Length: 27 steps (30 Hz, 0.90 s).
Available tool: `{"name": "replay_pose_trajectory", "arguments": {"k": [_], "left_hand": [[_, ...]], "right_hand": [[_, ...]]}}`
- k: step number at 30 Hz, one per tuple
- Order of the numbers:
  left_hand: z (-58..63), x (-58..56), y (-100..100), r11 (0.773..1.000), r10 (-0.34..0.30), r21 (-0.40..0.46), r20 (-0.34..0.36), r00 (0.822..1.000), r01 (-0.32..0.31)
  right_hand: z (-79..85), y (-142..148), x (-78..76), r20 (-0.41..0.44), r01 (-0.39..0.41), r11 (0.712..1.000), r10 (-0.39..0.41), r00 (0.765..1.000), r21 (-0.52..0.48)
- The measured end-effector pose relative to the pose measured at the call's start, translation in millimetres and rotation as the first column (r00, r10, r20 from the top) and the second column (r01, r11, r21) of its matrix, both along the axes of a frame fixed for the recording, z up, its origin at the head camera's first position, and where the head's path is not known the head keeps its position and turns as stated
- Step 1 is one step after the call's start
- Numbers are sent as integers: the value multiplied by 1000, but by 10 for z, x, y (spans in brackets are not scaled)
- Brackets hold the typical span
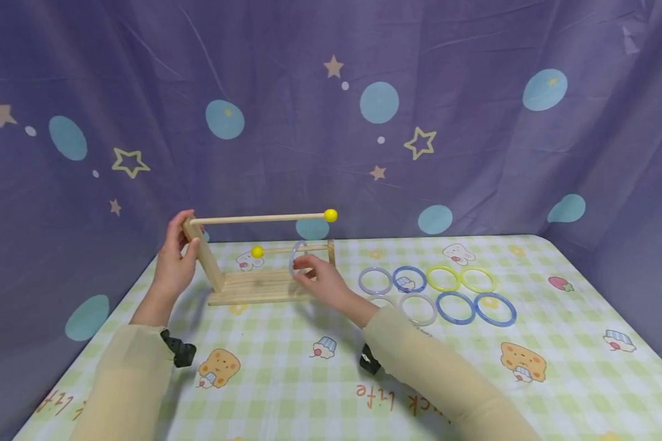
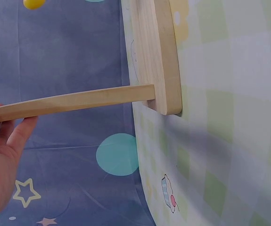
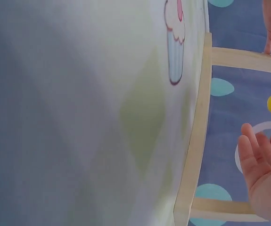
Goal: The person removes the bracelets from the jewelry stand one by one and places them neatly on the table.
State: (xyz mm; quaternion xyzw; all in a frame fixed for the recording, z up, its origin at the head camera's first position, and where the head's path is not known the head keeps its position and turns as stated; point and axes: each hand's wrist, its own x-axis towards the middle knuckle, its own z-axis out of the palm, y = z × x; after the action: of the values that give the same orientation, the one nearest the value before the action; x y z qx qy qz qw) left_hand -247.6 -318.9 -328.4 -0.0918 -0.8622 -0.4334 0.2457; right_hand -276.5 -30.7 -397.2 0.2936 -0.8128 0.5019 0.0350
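A wooden rack (image 1: 259,286) has a tall post (image 1: 205,257) on the left and a short post (image 1: 331,252) on the right. Each post carries a level dowel tipped with a yellow ball. My left hand (image 1: 176,260) grips the top of the tall post, thumb on the near side. With the right hand (image 1: 322,278) I pinch a pale translucent ring (image 1: 293,260), which stands upright around the lower dowel (image 1: 278,250), between its yellow ball (image 1: 257,252) and the short post. In the right wrist view, the right fingers (image 3: 250,157) partly hide this ring (image 3: 238,155).
To the right of the rack, several rings lie in two rows: blue ones (image 1: 495,324), yellow ones (image 1: 478,269) and pale clear ones (image 1: 418,324). A checked cloth (image 1: 276,380) covers the table. Behind hangs a purple curtain (image 1: 287,165). The upper dowel (image 1: 259,218) juts rightward above the lower one.
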Motion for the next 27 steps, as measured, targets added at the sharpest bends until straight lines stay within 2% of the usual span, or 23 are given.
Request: {"name": "replay_pose_trajectory", "arguments": {"k": [7, 15, 27], "left_hand": [[13, -12, 16, 1000, 0, -6, 3, 1000, 0], [17, -14, 12, 1000, 1, -1, 3, 1000, -1], [10, 7, 1, 1000, -5, 15, 4, 1000, 5]], "right_hand": [[14, -62, 22, 15, 23, 999, -23, 1000, -37], [61, -113, 38, -44, 46, 999, -46, 998, -7], [128, -270, -29, 42, 41, 999, -42, 998, 10]]}}
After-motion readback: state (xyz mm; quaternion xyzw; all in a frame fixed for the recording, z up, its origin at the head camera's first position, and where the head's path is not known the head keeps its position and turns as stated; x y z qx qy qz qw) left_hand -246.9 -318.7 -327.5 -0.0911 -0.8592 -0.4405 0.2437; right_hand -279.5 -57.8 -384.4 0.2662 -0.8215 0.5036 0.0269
